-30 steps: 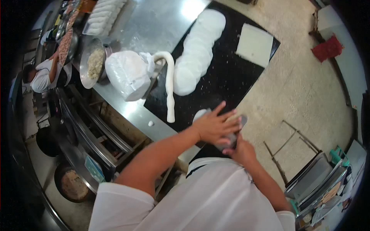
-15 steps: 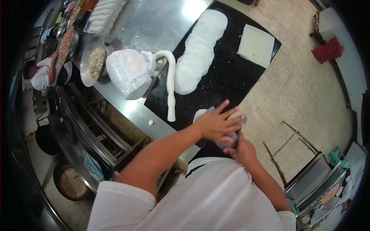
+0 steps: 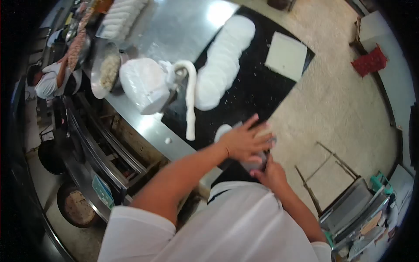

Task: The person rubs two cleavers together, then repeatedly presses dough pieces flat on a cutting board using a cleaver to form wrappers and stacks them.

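Note:
My left hand [image 3: 245,142] lies palm down with its fingers spread, on top of a wide, flat grey blade [image 3: 254,163]. Closer to my body, my right hand [image 3: 271,171] is closed at the blade's near end; its handle is hidden, and I cannot make out the tool's exact kind. Partly under my left hand shows a small white dough disc [image 3: 223,131]. Farther up the black board [image 3: 257,94], thin white dough rounds [image 3: 220,65] overlap in a long row. Left of them, a bent dough rope [image 3: 190,102] runs from a plastic-wrapped dough lump [image 3: 144,85].
A square whitish slab [image 3: 286,56] lies near the board's far right corner. Bowls of filling [image 3: 109,72] and a tray of white rolls [image 3: 124,17] stand on the steel counter at left. A co-worker [image 3: 52,83] is beyond. A folding chair [image 3: 345,203] stands at right.
The view has shifted slightly, so the counter and board sit a little differently. Both hands stay at the blade in nearly the same pose; the dough rounds look unchanged.

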`<state>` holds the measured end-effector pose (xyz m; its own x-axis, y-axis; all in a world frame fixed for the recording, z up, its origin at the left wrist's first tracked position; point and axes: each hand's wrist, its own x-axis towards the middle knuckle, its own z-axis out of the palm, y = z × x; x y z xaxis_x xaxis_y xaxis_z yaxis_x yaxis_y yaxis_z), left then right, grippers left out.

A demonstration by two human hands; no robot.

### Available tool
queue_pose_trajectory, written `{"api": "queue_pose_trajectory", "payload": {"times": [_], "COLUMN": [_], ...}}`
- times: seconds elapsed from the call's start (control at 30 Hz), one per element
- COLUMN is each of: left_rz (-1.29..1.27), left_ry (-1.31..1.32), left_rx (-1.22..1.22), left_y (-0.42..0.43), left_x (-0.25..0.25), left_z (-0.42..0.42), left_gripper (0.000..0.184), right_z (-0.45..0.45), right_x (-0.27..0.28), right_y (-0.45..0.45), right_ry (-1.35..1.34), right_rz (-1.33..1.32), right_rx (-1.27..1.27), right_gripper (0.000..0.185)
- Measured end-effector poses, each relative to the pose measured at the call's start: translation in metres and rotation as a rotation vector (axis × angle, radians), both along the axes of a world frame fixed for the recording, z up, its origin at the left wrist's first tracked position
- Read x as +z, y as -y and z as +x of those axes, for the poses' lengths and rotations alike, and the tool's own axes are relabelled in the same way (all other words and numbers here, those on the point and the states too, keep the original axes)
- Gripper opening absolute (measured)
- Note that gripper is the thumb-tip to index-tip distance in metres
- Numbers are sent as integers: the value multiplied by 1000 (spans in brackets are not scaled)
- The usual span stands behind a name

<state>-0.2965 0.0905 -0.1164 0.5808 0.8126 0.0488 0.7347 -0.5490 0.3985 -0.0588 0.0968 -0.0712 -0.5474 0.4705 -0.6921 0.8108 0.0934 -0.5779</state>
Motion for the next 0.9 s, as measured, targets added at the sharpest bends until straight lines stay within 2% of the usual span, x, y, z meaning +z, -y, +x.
{"api": "queue_pose_trajectory", "payload": {"times": [0.07, 0.2, 0.33, 0.4, 0.47, 0.5, 0.57, 0.63, 0.7, 0.77, 0.8, 0.87, 0.9], "left_rz": [46, 134, 112, -22, -85, -96, 125, 181, 241, 413, 412, 392, 244], "left_ry": [-37, -143, -88, -98, 18, 38, -113, -93, -85, -74, -60, -2, 56], "left_rx": [25, 140, 161, 126, 13, 12, 20, 88, 118, 167, 168, 431, 544], "left_y": [-14, -60, -38, 12, 18, 3, -31, -48, -68, -76, -81, -77, -69], "left_x": [6, 20, 13, 13, 8, 3, 5, 10, 15, 16, 19, 37, 50], "left_z": [-1, -36, -30, -9, 10, 12, 9, 3, -13, -25, -30, -38, -42], "left_gripper": [70, 69, 71, 71, 70, 70, 69, 72, 73, 75, 75, 73, 70], "right_z": [-16, -48, -38, -5, 10, 7, -4, -12, -27, -39, -42, -38, -33], "right_x": [3, 13, 0, -16, -25, -16, -8, -5, 4, 12, 12, 3, 0], "right_y": [-26, -81, -58, -18, 3, 2, -28, -54, -81, -79, -74, -44, -24], "right_ry": [122, 44, -66, -79, -39, -4, 70, 124, 59, 33, 13, -37, -55], "right_rz": [95, 216, 249, -17, -60, 83, 91, 161, 209, 311, 380, 336, 344], "right_rx": [20, 141, 108, 101, 9, -38, -15, -13, 73, 10, -40, -111, -168], "right_gripper": [67, 64, 68, 71, 72, 72, 72, 72, 66, 64, 61, 55, 55]}}
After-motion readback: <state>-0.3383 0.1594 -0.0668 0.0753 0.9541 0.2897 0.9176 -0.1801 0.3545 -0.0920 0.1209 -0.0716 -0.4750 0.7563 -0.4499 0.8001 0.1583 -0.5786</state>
